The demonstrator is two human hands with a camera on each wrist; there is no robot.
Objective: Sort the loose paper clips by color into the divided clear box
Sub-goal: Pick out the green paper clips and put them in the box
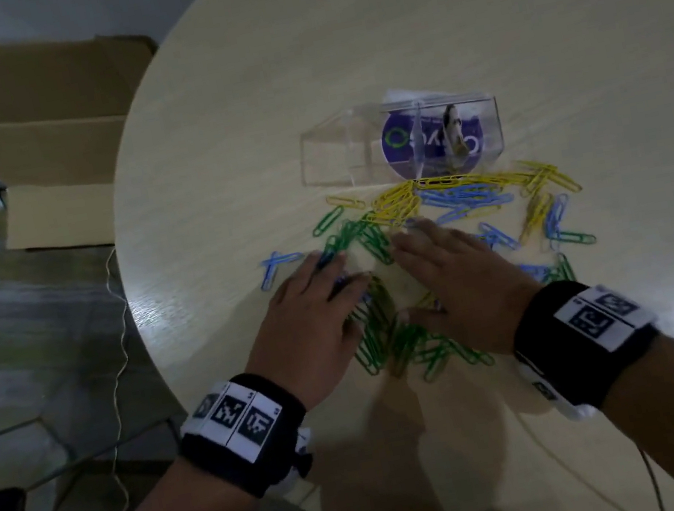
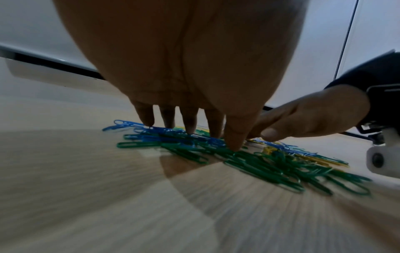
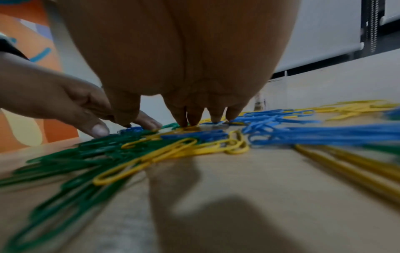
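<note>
Clear boxes: one (image 1: 398, 141) is standing.
Hands: two (image 1: 315, 322) (image 1: 461, 278) are showing.
Cardboard boxes: one (image 1: 49, 139) is sitting.
Paper clips (image 1: 390, 210): too many are overlapping to count.

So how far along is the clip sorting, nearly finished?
Barely begun. The clear box shows no clips in its compartments, only a printed disc under or behind it. Green clips, yellow clips and blue clips lie on the table. Left hand and right hand press flat on the pile, spreading it. All the filling remains.
</note>
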